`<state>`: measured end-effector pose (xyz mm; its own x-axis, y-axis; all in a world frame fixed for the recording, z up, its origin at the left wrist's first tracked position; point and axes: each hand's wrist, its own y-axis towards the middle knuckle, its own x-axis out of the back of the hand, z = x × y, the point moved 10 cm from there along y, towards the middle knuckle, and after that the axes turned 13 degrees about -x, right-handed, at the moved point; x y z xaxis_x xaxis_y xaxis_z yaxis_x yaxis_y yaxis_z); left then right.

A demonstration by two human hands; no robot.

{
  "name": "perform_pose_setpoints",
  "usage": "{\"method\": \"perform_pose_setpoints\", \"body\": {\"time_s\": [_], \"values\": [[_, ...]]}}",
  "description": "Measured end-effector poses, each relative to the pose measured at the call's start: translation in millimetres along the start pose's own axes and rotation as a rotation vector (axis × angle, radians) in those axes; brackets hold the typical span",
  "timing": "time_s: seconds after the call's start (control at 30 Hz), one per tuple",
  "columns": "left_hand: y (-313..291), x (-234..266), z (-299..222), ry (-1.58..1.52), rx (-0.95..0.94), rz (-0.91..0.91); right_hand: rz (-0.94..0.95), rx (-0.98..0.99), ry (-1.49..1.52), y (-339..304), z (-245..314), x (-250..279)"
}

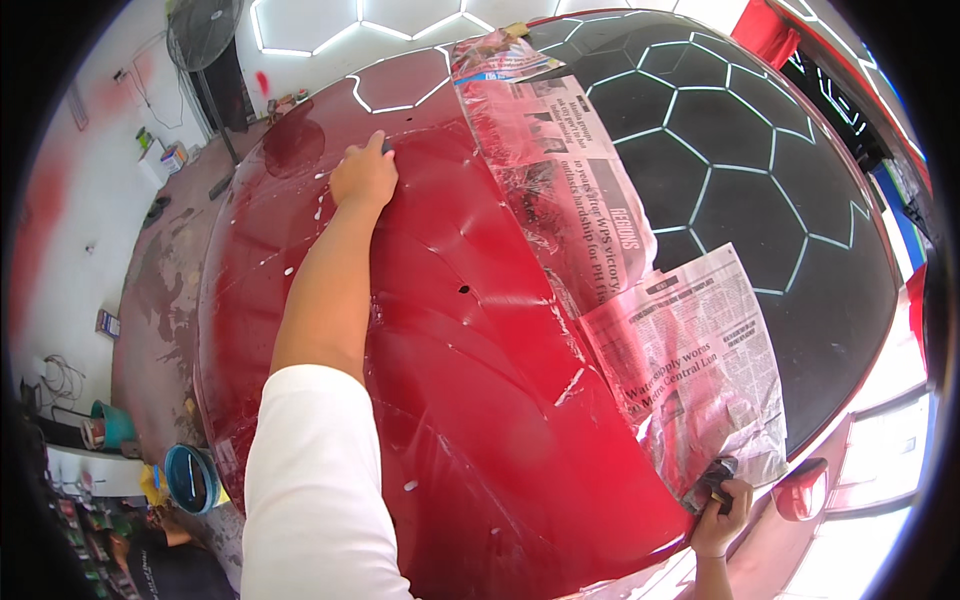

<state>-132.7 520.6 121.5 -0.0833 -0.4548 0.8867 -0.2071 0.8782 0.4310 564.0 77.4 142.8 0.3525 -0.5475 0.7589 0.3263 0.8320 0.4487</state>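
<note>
My left hand (365, 180) reaches far over a red car hood (470, 400), its arm in a white sleeve. Its fingers close on a small dark block, of which an edge (387, 147) shows beside the thumb. Pale drops and streaks lie on the hood around it. At the lower right, my right hand (728, 515) grips a crumpled black thing (712, 482) whose kind I cannot make out. It is by the near corner of newspaper sheets (690, 340). These sheets, reddened in places, run along the hood's rear edge and overlap the dark windshield (780, 200).
A red side mirror (800, 490) juts out at the right. On the floor at left stand a blue bucket (192, 478) and a teal pail (115, 425). A person in a dark shirt (165, 565) is low at bottom left. A pedestal fan (205, 35) stands at back left.
</note>
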Motion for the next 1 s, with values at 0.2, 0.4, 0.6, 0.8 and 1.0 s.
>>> {"method": "perform_pose_setpoints", "body": {"time_s": [0.2, 0.4, 0.6, 0.8, 1.0], "values": [[-95, 36, 46, -0.001, 0.094, 0.015, -0.014, 0.062, 0.054, -1, 10, 5], [-233, 119, -78, -0.439, -0.166, -0.064, -0.115, 0.137, 0.116, -8, 9, 14], [-429, 166, -222, -0.842, -0.354, 0.202, -0.131, 0.189, 0.163, -11, 8, 15], [-460, 188, -184, -0.212, -0.292, 0.022, -0.093, 0.222, 0.277, -11, 12, 23], [-520, 242, -185, -0.105, -0.204, -0.323, -0.094, 0.235, 0.401, -14, -2, 24]]}}
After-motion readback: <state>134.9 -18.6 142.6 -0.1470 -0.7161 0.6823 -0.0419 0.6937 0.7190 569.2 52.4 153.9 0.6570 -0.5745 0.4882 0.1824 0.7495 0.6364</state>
